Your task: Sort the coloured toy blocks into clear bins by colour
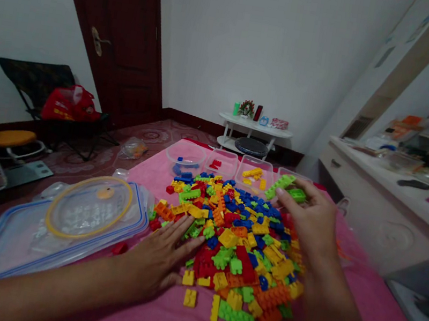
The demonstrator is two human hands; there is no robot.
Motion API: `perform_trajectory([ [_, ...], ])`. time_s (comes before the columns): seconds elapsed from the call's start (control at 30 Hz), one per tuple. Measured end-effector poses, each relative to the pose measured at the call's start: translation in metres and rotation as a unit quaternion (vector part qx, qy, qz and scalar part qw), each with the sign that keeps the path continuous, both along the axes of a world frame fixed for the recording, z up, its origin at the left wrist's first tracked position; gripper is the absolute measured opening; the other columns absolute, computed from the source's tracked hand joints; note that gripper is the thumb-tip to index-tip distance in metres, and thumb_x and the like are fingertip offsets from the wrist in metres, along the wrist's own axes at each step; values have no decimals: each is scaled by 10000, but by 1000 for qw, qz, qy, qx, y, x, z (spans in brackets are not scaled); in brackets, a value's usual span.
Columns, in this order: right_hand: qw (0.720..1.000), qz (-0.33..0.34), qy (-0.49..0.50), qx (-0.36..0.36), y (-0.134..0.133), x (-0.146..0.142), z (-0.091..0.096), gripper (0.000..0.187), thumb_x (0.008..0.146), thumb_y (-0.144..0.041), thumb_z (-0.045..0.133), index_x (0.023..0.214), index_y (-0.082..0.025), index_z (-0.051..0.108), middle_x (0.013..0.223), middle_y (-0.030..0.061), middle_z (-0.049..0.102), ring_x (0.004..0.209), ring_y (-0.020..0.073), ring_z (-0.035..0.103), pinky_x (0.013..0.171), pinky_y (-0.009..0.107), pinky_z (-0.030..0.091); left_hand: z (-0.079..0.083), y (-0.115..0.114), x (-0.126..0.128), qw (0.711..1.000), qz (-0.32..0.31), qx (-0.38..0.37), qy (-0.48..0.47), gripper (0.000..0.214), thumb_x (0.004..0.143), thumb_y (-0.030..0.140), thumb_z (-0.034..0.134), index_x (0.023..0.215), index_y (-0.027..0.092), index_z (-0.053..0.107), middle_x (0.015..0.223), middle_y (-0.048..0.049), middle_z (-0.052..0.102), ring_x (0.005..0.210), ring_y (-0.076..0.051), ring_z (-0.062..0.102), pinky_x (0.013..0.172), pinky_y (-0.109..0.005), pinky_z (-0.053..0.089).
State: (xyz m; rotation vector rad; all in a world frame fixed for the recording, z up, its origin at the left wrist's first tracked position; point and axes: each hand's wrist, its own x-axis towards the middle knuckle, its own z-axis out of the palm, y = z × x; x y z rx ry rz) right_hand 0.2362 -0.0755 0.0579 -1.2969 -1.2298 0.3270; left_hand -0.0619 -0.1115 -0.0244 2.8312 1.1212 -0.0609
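Note:
A heap of toy building blocks (pixel 232 228) in red, blue, yellow, green and orange spreads over the pink cloth (pixel 121 308). My left hand (pixel 161 255) lies flat with fingers stretched out, its fingertips touching the heap's left side. My right hand (pixel 312 214) is raised over the far right of the heap, thumb and fingers closed on a light green building block (pixel 280 186). More green shows under its fingers, partly covered. Behind the heap stand clear containers: a round one with blue blocks (pixel 186 150), one with red blocks (pixel 223 156), one with yellow blocks (pixel 257 163), and another (pixel 293 176) partly behind my right hand.
Clear lids with blue (pixel 60 234) and yellow (pixel 93 176) rims lie left of the heap. A white side table (pixel 256 125) stands by the wall. To the right is a cluttered white cabinet (pixel 390 180); a folding chair (pixel 36 75) bears a red bag (pixel 72 104).

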Motion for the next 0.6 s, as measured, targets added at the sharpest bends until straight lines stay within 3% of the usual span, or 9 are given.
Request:
perform_trajectory([
  [0.07,1000,-1,1,-2,-1,3,1,487,651,-424,745,1049,-157,658,836,59,684,559,155,639,519,275,549,4,12,16,1000,10,19,-8,837,809,266,567,1496,295,90,1573,-128,47,1427,-334,122,1116,-476,260],
  [0.13,1000,-11,1,-7,-1,5,2,489,643,-431,744,1035,-153,657,847,59,679,556,148,631,502,262,529,19,25,33,1000,10,16,-11,803,765,251,599,1474,285,223,1525,-150,245,1359,-338,319,1048,-452,370],
  [0.23,998,-2,44,-36,1,7,-1,508,634,-435,738,1032,-134,638,803,48,670,529,136,606,457,235,475,52,48,56,999,37,-4,-5,423,803,251,536,1224,249,581,1173,-127,628,1035,-291,622,828,-395,513],
  [0.33,987,25,137,-86,5,9,-9,473,618,-414,742,981,-137,622,706,15,638,520,132,589,417,207,422,75,74,78,995,70,32,-69,295,847,218,462,1058,216,668,986,-103,695,945,-263,652,806,-377,509],
  [0.43,968,35,220,-114,10,12,-19,416,590,-373,757,916,-161,606,711,-1,622,521,125,594,408,194,423,67,98,99,981,36,38,-186,395,852,314,515,1225,210,592,1167,-109,642,1095,-250,590,937,-366,457],
  [0.53,960,40,251,-120,13,13,-26,394,596,-370,749,907,-182,597,744,0,628,514,122,601,404,199,445,37,114,117,974,19,18,-226,639,820,497,555,1381,210,446,1402,-139,462,1275,-282,447,1052,-420,361],
  [0.6,957,45,260,-124,15,13,-30,389,610,-377,740,917,-190,592,743,-1,631,509,123,604,402,203,456,17,118,125,979,25,24,-203,667,790,573,560,1367,254,464,1461,-122,389,1325,-322,375,1097,-516,261],
])
